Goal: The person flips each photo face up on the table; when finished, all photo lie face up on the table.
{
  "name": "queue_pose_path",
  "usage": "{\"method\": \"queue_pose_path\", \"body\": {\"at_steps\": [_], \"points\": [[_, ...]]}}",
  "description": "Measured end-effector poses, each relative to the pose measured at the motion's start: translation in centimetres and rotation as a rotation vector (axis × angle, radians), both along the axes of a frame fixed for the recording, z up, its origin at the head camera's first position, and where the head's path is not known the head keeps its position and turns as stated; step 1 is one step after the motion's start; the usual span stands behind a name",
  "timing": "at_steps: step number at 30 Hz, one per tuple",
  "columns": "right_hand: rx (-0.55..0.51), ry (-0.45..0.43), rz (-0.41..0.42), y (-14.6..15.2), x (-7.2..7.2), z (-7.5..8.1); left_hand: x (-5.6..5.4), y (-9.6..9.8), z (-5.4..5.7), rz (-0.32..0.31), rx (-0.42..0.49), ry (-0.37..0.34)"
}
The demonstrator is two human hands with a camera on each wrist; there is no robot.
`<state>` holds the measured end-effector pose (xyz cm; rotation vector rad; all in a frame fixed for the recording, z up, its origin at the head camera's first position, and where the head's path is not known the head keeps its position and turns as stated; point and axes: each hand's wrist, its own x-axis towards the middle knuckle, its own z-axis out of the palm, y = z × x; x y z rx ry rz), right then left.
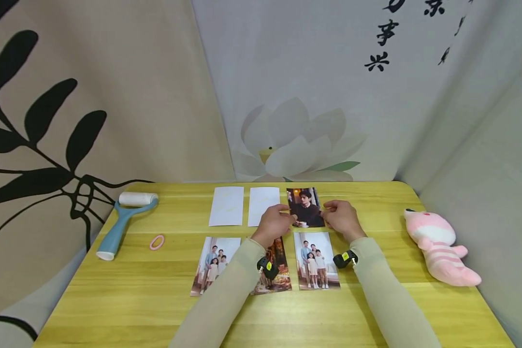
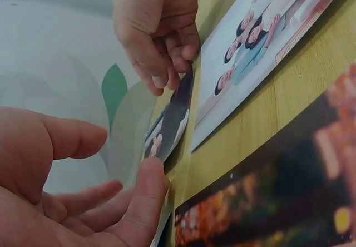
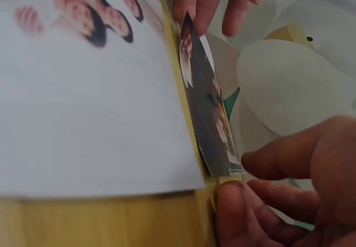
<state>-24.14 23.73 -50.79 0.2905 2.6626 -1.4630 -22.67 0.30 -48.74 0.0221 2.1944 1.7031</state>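
Note:
A photo of a person in dark clothes [image 1: 305, 208] lies at the back of the table, right of two white cards. At its lower left corner is my left hand [image 1: 275, 223]; one fingertip touches the edge in the left wrist view, the other fingers spread apart. My right hand [image 1: 342, 218] pinches the opposite side, where the photo's corner [image 3: 225, 166] sits between fingertips in the right wrist view. Nearer me lie a family photo [image 1: 316, 261], an autumn-coloured photo [image 1: 282, 270] partly hidden by my left arm, and another family photo [image 1: 213, 263].
The two white cards [image 1: 226, 206] [image 1: 263, 203] lie in the back row. At left are a blue-handled lint roller [image 1: 121, 222] and a pink ring [image 1: 157, 242]. A pink plush toy [image 1: 439, 249] lies by the right edge. Curtains hang behind the wooden table [image 1: 148, 304].

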Motion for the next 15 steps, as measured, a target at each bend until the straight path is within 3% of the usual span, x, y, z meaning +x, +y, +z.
{"method": "queue_pose_path", "body": {"at_steps": [7,15], "points": [[0.023,0.024,0.011,-0.3,0.2,0.6,-0.3,-1.4,-0.4,0.028,0.088,0.037],[0.072,0.116,0.054,-2.4,0.2,1.6,-0.5,-4.0,-0.8,0.083,0.104,0.103]]}}
